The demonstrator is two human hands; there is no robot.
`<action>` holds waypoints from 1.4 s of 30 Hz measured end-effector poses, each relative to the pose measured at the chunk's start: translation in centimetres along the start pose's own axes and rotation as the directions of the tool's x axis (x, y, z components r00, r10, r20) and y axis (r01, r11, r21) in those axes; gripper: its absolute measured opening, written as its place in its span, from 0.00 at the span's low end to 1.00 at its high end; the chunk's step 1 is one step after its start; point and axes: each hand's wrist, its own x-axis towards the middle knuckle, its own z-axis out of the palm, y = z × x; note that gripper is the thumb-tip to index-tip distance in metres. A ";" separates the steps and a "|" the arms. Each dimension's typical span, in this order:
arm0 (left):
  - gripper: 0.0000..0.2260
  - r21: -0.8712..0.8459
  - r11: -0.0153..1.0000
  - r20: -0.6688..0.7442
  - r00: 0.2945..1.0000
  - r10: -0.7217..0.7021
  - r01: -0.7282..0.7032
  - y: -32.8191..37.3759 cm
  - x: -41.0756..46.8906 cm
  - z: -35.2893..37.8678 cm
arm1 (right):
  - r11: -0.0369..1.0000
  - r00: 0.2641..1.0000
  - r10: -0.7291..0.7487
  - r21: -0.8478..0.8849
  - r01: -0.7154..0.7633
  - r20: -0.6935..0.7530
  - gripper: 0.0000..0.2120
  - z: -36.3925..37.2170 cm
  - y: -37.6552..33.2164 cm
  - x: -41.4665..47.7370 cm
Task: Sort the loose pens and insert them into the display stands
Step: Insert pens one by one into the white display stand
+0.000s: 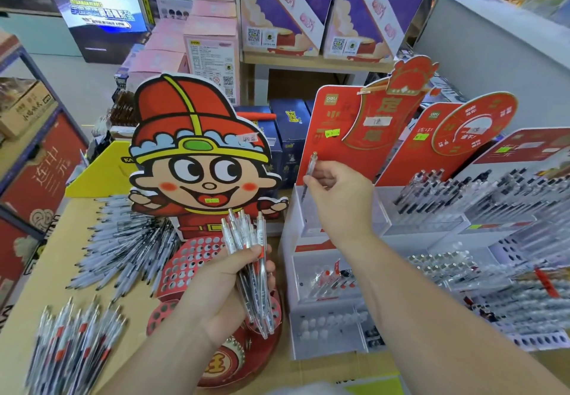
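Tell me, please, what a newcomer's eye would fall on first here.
The big cartoon cut-out in a red hat stands centre. Just below it the left hand grips a bundle of pens, while the right hand pinches a single pen at the top of the white display stand beside it.

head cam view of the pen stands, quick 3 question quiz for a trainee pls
1. True or false: the left hand grips a bundle of pens.
2. The right hand pinches a single pen at the top tier of which thing? A) the white tiered stand B) a blue basket C) a metal cup
3. Fill the gap: the fanned pile of loose pens lies on the table to the ____ of the cartoon-figure stand.
Key: 1 true; 2 A; 3 left.
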 end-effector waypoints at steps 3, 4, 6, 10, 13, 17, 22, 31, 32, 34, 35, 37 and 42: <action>0.13 -0.060 0.998 -0.009 1.000 -0.016 0.015 0.0 0.1 -0.2 | 0.999 1.000 0.008 -0.038 -0.009 -0.014 0.04 0.2 0.0 -0.1; 0.14 -0.081 0.997 -0.014 1.000 -0.020 0.019 0.0 0.1 -0.3 | 0.999 1.000 0.011 -0.043 -0.012 -0.017 0.04 0.2 -0.1 -0.1; 0.16 -0.096 0.995 -0.014 1.000 -0.019 0.017 -0.1 0.1 -0.3 | 0.999 1.000 0.015 -0.049 -0.016 -0.015 0.04 0.1 -0.1 -0.1; 0.19 -0.097 0.995 -0.002 1.000 -0.006 0.006 -0.2 0.1 -0.5 | 0.998 0.999 0.041 -0.039 -0.041 -0.006 0.04 -0.1 -0.1 -0.3; 0.21 -0.096 0.995 0.013 1.000 0.001 0.001 -0.2 -0.1 -0.4 | 0.998 0.999 0.050 -0.037 -0.049 0.016 0.04 -0.2 0.0 -0.3; 0.21 -0.092 0.996 0.025 1.000 -0.006 0.008 -0.2 -0.4 -0.1 | 0.996 0.996 0.085 0.017 -0.086 0.030 0.05 -0.6 -0.3 -0.7; 0.23 -0.090 0.996 0.023 1.000 -0.003 0.005 -0.1 -0.7 0.3 | 0.988 0.990 0.114 0.097 -0.122 0.087 0.02 -2.1 -1.4 -2.9; 0.15 0.043 0.999 0.088 0.996 0.024 -0.028 -0.3 -1.1 1.5 | 0.812 0.794 0.348 0.264 -0.521 0.498 0.05 -3.2 -3.2 -6.4; 0.17 0.051 0.998 0.095 0.995 0.024 -0.029 -0.3 -1.1 1.6 | 0.781 0.779 0.352 0.295 -0.550 0.519 0.04 -3.3 -3.2 -6.4; 0.19 0.054 0.998 0.100 0.995 0.022 -0.027 -0.4 -1.1 1.8 | 0.740 0.759 0.357 0.331 -0.585 0.544 0.04 -3.7 -3.1 -6.2; 0.20 0.053 0.998 0.104 0.994 0.021 -0.027 -0.4 -1.1 1.9 | 0.735 0.755 0.356 0.334 -0.590 0.551 0.04 -4.0 -3.0 -6.2; 0.19 0.049 0.998 0.114 0.993 0.025 -0.031 -0.5 -1.0 2.0 | 0.732 0.748 0.357 0.329 -0.597 0.560 0.04 -4.4 -2.9 -6.0; 0.10 0.054 0.998 0.080 0.997 0.023 -0.027 -0.6 -0.9 1.9 | 0.704 0.792 0.369 0.410 -0.579 0.486 0.04 -5.9 -2.9 -4.7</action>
